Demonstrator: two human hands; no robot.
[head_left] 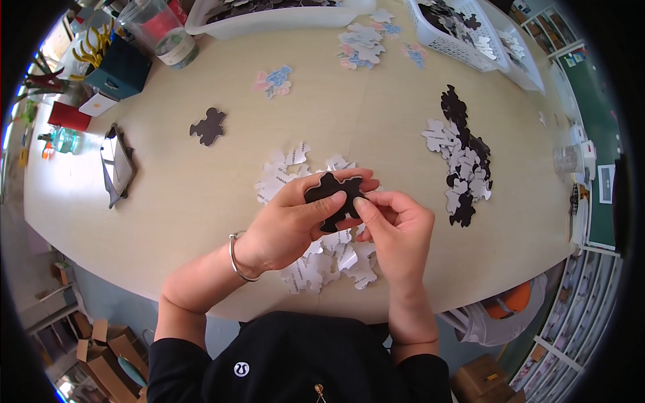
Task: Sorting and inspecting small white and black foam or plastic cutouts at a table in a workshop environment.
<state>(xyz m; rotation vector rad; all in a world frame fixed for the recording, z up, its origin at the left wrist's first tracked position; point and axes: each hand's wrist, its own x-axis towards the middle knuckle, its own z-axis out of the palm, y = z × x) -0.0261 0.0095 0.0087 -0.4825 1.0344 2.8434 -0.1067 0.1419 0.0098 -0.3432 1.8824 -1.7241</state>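
Note:
My left hand (pixel 285 218) holds a flat black cutout (pixel 329 183) with a wavy, figure-like outline, its thumb pressed on top and its fingers underneath. At the cutout's right edge, my right hand (pixel 403 225) pinches with thumb and forefinger. Whether a thin layer is being lifted there is too small to tell. Under both hands lies a loose heap of white printed paper shapes (pixel 306 272), partly covered by them. A single black cutout (pixel 209 126) rests apart at the left. To the right is a long pile of black and white cutouts (pixel 467 164).
Pink-and-blue cutouts (pixel 275 80) lie beyond my hands, with a stack of pale ones (pixel 363 47) farther back. A white tray (pixel 282 25) and a white basket (pixel 463 50) hold more pieces. At left stand a dark tool box (pixel 121 70), a clear jar (pixel 176 50) and a phone-like device (pixel 115 161).

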